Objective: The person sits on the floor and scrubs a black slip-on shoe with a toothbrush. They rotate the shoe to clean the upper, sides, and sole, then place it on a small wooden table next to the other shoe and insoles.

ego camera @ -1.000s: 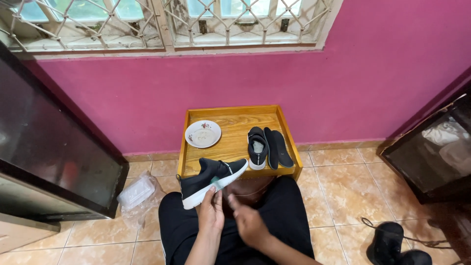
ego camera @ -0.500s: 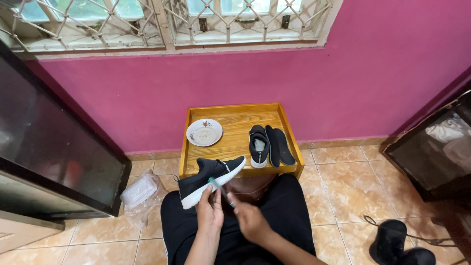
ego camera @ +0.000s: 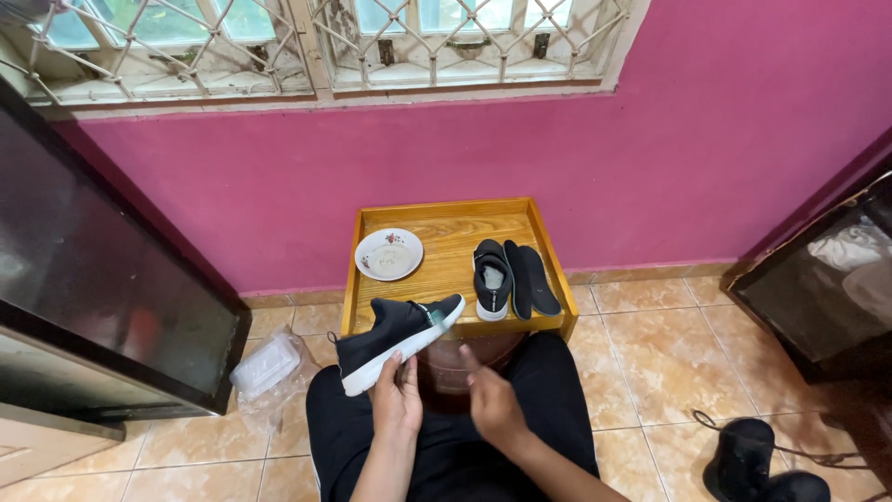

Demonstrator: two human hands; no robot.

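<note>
We sit on the tiled floor (ego camera: 650, 372) with our knees in black trousers. Our left hand (ego camera: 398, 402) holds a black shoe (ego camera: 395, 336) with a white sole. The fingers (ego camera: 395, 367) of this hand are wrapped around the shoe's side and sole, near its middle. The shoe tilts, with its toe up and away from the fingers and its heel down to the left of them.

Our right hand (ego camera: 492, 402) is just beside the left hand, a little apart from the shoe. Its fingers are loose and half curled, and they hold nothing that we can see.

Past the fingers sits a wooden tray (ego camera: 446, 270) against the pink wall (ego camera: 725, 139). On the tray, beyond our right hand, lies a second black shoe (ego camera: 491, 279) with a flat black insole (ego camera: 534, 279) touching its side. Beyond our left hand, on the tray, is a small white plate (ego camera: 388, 254).

To the left of the fingers, on the floor, lies a clear plastic bag (ego camera: 268, 367). Far to the right of them is another dark shoe (ego camera: 743, 455) with a loose lace.
</note>
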